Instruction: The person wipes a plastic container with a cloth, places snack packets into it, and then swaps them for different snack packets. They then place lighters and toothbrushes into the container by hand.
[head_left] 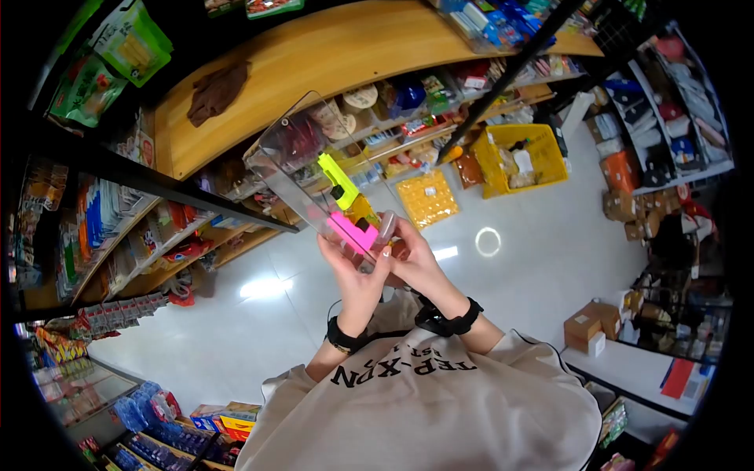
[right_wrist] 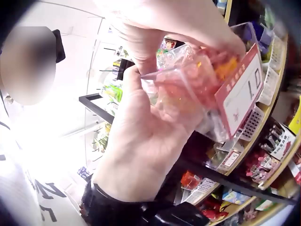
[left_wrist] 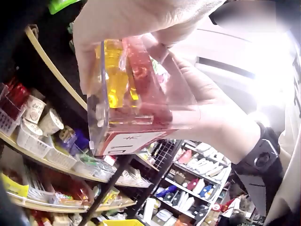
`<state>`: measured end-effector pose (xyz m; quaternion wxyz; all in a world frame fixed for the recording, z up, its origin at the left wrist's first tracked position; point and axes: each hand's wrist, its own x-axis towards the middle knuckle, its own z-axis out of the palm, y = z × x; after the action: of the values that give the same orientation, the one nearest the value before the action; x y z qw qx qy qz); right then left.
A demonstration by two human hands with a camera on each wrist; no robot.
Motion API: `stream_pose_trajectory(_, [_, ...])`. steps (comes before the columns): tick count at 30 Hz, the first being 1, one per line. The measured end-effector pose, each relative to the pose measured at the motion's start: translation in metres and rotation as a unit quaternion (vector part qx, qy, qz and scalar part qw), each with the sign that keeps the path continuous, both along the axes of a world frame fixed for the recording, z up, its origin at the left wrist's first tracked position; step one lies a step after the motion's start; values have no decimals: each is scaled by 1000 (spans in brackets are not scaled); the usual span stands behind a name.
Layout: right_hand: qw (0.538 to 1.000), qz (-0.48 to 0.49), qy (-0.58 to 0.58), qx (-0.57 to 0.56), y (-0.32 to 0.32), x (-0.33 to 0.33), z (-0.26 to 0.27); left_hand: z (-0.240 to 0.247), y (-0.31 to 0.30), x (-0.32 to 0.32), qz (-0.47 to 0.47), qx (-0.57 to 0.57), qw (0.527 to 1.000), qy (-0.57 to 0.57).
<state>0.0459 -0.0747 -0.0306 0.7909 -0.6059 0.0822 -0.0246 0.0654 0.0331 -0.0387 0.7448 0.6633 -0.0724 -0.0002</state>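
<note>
Clear display box (head_left: 302, 157) (yellow and pink goods (head_left: 351, 232) inside) is held tilted before the shelves (head_left: 408, 118), clasped by left hand (head_left: 357, 275) and right hand (head_left: 416, 263), each grip curled round its lower end, presumably so nothing slides out.

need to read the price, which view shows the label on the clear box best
Right wrist: the label faces the camera, red-edged, with large figures. Left wrist shows it tilted and foreshortened, print partly cut off. Head shows only the box, not its label.
</note>
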Motion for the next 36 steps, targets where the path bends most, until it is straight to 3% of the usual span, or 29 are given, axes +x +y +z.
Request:
stream_pose_trajectory(7, [1000, -11, 2, 23, -30, -20, 8, 6, -17, -15, -74, 29, 997, -21])
stream_pose_trajectory(9, [979, 7, 81, 189, -44, -23, 8, 7, -28, -17, -83, -1, 997, 11])
stream_pose_trajectory(14, [974, -28, 105, 201, -80, -35, 26, 5, -69, -22, -98, -2, 995, -6])
stream_pose_trajectory(17, [975, -34, 103, 193, -111, -48, 28, -11, -101, -27, -102, -36, 994, 0])
stream_pose_trajectory(19, [991, -33, 75, 109, -133, -57, 23, -17, -122, -29, -94, -52, 994, 19])
stream_pose_trajectory(21, [992, -72, 61, 78, -151, -66, 25, -13, -141, -37, -98, -25, 994, 40])
stream_pose_trajectory(23, [985, -168, -22, 26, -171, -73, 27, -7, -158, -38, -98, -72, 989, 83])
stream_pose_trajectory(27, [970, -124, 62, 199, -235, -88, 43, -13, -183, -29, -63, -106, 987, 101])
stream_pose_trajectory(31, [924, -163, 90, 335, -283, -96, 7, -13, -200, -24, -38, -111, 983, 139])
stream_pose_trajectory(36, [912, -207, 137, 328, -329, -79, -24, -6, -214, -4, -7, -111, 980, 162])
